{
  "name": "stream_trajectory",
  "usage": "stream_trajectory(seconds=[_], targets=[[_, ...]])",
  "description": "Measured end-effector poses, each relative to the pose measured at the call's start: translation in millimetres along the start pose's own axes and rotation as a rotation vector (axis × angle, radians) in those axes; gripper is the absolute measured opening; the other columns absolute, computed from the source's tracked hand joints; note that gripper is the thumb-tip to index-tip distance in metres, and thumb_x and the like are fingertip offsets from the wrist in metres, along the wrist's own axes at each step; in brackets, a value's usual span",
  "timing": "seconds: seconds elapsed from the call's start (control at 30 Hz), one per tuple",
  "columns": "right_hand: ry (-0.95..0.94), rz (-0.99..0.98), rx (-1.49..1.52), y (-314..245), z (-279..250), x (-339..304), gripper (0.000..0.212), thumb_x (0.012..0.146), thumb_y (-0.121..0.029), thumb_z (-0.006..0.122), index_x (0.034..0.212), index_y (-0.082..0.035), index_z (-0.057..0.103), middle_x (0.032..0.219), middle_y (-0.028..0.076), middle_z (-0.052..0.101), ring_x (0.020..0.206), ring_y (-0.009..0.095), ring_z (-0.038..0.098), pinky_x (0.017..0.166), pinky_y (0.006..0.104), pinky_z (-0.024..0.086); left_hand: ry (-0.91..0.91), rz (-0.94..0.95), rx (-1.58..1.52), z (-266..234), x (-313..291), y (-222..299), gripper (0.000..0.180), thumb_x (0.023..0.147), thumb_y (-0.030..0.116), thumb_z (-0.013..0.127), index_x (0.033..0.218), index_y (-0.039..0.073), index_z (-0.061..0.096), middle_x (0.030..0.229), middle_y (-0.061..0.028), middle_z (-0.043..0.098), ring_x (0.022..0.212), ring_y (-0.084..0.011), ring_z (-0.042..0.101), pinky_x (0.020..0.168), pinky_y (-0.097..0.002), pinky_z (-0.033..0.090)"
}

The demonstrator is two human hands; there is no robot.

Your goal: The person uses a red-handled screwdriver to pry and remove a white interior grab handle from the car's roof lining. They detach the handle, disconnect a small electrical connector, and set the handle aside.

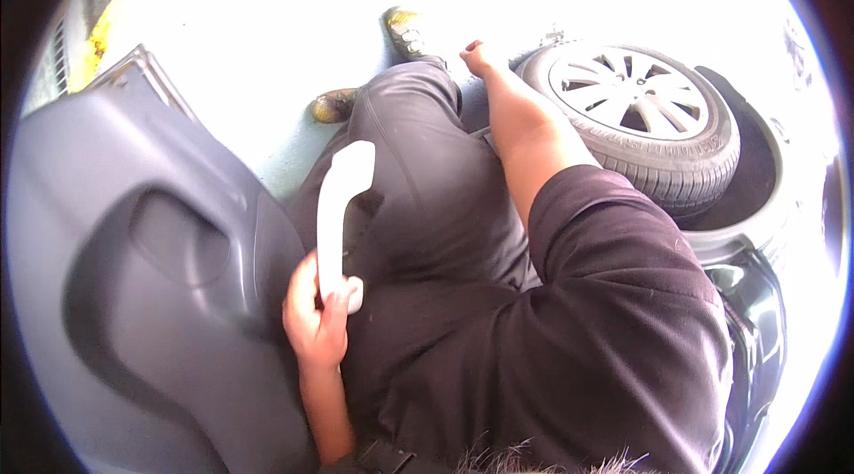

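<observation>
My left hand (318, 309) is closed around the lower end of a white curved handle (333, 212), with the thumb laid across it. The handle stands over my left thigh, and its wider upper end bends to the right. My right arm stretches forward past my knee. At its end my right hand (477, 57) is curled closed beside the wheel (627, 96); whatever is in its fingers, if anything, is too small and washed out by light to make out. A grey moulded car door panel (213, 367) with a deep recess lies close to my left forearm.
The wheel, a tyre on a silver multi-spoke rim, rests beside dark and grey curved car parts (774, 163) at my right. My legs (409, 118) and shoes (406, 31) are in front of me on the bright floor. Something yellow (96, 43) shows at far left.
</observation>
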State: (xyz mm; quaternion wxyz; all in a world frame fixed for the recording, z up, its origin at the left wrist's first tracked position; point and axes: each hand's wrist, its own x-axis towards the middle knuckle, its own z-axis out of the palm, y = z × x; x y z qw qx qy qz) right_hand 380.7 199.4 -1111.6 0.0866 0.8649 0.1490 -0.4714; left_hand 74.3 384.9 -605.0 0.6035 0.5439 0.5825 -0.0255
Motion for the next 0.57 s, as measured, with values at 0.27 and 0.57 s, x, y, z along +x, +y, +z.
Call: stream_trajectory(seconds=[0.27, 0.57], targets=[[-0.04, -0.006, 0.329, 29.2, 73.8, 137.6, 0.075, 0.093, -0.029, 0.079, 0.146, 0.007, 0.042, 0.138, 0.025, 0.061, 0.129, 0.035, 0.06, 0.11, 0.0473, 0.049, -0.013, -0.1, -0.086, -44.0, 15.5, -8.2, 0.046, 0.093, 0.037, 0.083, 0.114, -0.002, 0.068, 0.094, -0.002, 0.071, 0.086, -0.0108, 0.064, 0.083, -0.0282, 0.052], [-0.206, 0.009, -0.009, 35.3, -21.5, 143.4, 0.06, 0.1, -0.046, 0.067, 0.145, -0.009, 0.056, 0.139, 0.019, 0.066, 0.13, 0.035, 0.062, 0.111, 0.0473, 0.05, -0.138, -0.168, -0.21, -12.2, 100.3, 62.4, 0.055, 0.1, 0.019, 0.076, 0.142, -0.008, 0.054, 0.099, -0.0053, 0.067, 0.089, -0.0122, 0.064, 0.084, -0.0312, 0.054]])
